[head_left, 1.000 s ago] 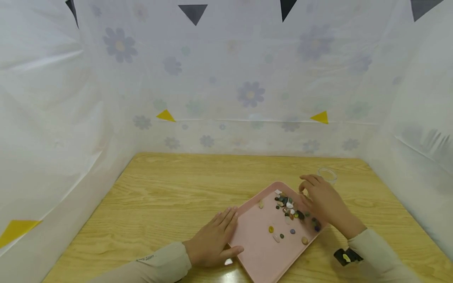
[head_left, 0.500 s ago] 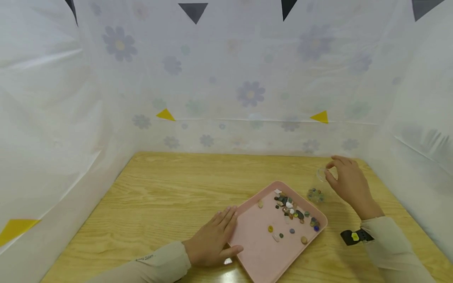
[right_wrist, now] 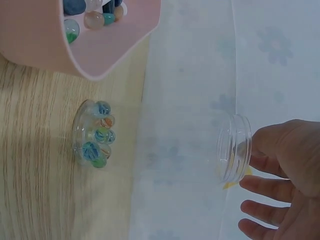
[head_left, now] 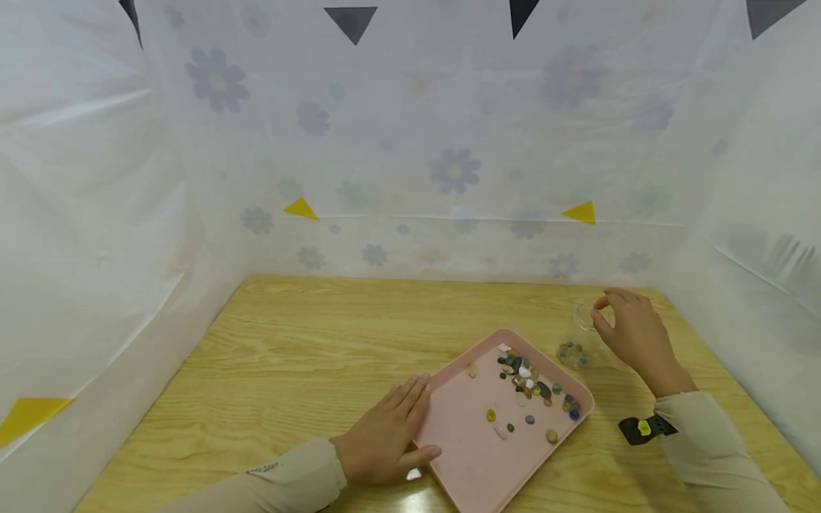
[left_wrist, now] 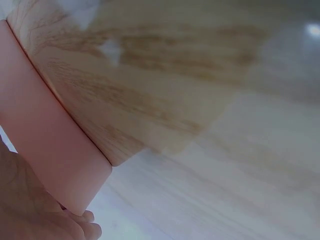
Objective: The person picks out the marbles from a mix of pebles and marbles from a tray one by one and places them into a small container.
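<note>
My left hand [head_left: 388,434] lies with straight fingers along the left edge of a pink tray [head_left: 462,456]; in the left wrist view it shows below the tray's outer wall [left_wrist: 55,120]. A tall clear jar [right_wrist: 232,150] stands beyond the tray's right corner. Several glass marbles [right_wrist: 97,137] lie at its bottom. My right hand [head_left: 635,338] is at the jar's mouth, thumb and forefinger pinching a small pale round thing, seemingly a marble [right_wrist: 242,149], partly hidden by the rim and fingers. The other fingers [right_wrist: 265,212] are spread outside the jar.
Coloured stones [head_left: 516,367] and more marbles [head_left: 570,405] lie in the tray, mostly along its far right side. A few stones sit apart nearer its middle. The wooden table [head_left: 308,342] ends at a flower-patterned curtain [head_left: 410,142].
My right hand has gone from the tray's right edge to the jar's mouth on the right, then shifted only slightly. The left hand and tray stay put.
</note>
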A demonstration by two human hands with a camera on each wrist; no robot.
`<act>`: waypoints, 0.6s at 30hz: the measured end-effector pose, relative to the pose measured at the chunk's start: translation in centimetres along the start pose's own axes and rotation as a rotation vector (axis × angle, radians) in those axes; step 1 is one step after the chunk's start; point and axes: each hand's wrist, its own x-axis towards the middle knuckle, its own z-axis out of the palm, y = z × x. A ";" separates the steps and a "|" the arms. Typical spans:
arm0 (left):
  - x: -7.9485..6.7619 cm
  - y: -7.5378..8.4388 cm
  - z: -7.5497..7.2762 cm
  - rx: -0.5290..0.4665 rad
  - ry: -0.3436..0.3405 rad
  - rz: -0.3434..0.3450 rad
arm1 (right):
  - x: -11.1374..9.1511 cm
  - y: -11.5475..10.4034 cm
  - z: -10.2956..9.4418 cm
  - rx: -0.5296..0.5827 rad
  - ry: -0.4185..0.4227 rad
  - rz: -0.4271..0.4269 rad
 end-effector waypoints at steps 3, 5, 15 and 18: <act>0.0 0.0 -0.1 -0.011 -0.011 -0.006 | -0.1 -0.1 0.0 0.003 -0.005 0.010; 0.0 0.0 -0.1 -0.015 -0.017 -0.011 | -0.1 -0.2 0.0 0.002 -0.007 0.015; 0.0 0.0 0.0 -0.021 -0.004 -0.008 | -0.1 -0.3 -0.1 -0.007 0.006 0.008; 0.0 0.0 0.0 -0.017 -0.009 -0.009 | -0.1 -0.4 -0.1 -0.007 0.004 0.011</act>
